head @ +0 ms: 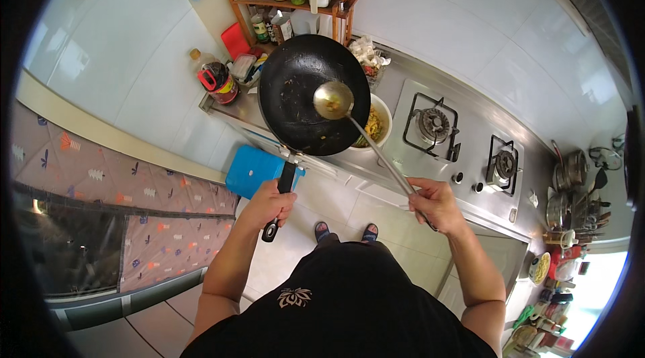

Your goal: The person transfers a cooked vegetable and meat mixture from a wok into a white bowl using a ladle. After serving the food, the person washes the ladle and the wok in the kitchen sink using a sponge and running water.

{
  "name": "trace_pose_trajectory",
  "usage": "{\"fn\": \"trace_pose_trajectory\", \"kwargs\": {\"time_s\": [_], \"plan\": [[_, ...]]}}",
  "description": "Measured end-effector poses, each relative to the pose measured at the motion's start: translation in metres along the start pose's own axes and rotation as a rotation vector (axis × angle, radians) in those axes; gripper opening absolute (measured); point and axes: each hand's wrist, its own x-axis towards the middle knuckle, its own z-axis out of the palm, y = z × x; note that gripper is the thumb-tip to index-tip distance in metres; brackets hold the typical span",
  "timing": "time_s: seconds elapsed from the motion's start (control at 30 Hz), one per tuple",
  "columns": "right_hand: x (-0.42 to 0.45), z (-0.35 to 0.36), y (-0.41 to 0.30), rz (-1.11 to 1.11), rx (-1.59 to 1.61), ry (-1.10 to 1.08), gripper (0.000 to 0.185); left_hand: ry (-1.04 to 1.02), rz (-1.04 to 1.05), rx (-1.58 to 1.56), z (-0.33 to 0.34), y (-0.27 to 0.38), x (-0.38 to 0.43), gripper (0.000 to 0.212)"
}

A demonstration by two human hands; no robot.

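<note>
My left hand [274,203] grips the black handle of a dark wok [297,91], raised above the left end of the steel counter. Bits of food cling to the wok's inside. In my right hand [434,203] is the long handle of a metal ladle [333,100]; its bowl lies over the right part of the wok and holds a little yellowish residue. Partly hidden behind the wok, a white bowl [387,121] contains yellow and green cooked food.
A two-burner gas stove [468,141] is right of the bowl. A wooden rack [297,4] with jars and bottles stands behind the wok, a large sauce bottle [219,81] to its left. Below the counter is a blue bin [254,171]. Pots [569,171] stand far right.
</note>
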Motion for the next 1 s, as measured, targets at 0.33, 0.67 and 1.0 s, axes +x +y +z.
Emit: {"fn": "trace_pose_trajectory", "kwargs": {"time_s": [0.33,0.67,1.0], "plan": [[0.038,-0.02,0.022,-0.159,-0.518,0.188,0.04,-0.013,-0.004,0.037,-0.012,0.017,-0.005,0.017],[0.01,-0.027,0.022,-0.09,-0.619,-0.099,0.041,-0.017,-0.029,0.037,-0.026,0.028,-0.005,0.018],[0.008,0.013,-0.015,0.185,0.112,-0.301,0.037,0.018,-0.02,0.1,-0.03,0.017,0.003,0.018]]}}
